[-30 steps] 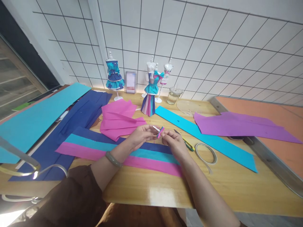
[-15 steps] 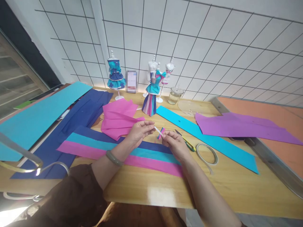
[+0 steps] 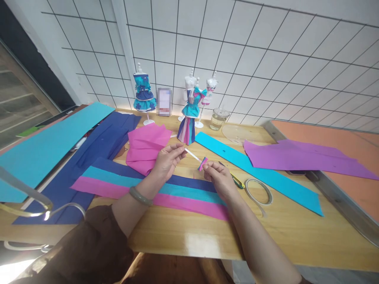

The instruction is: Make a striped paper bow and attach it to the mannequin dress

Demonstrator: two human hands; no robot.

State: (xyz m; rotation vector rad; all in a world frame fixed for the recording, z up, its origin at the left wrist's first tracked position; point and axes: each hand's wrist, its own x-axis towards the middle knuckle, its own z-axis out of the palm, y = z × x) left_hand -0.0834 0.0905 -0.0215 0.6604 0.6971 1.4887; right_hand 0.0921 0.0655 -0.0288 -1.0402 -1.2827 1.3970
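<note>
With the clock centred on the folded piece [image 3: 203, 163] and twelve toward the wall [image 3: 237, 51], the right hand [image 3: 219, 176] sits at four, thumb and fingers pinching that small pink-and-blue piece just above the table [image 3: 168, 232], likely to keep its layers flat together. The left hand [image 3: 169, 159], at nine, has fingertips closed on the far end of a white strip [image 3: 192, 154] that runs straight toward ten, seemingly kept taut so it stays in line; whether it is stuck to the piece I cannot tell. The striped band [image 3: 183, 192] spreads from six round to eight, partly beneath both arms, and pink paper [image 3: 142, 146] lies between nine and ten. A yellow tool [image 3: 241, 184] and tape [image 3: 270, 194], both between three and four, rest beside the right hand, probably for easy reach. A dressed form [image 3: 191, 110] stands just short of twelve, in plain sight.
</note>
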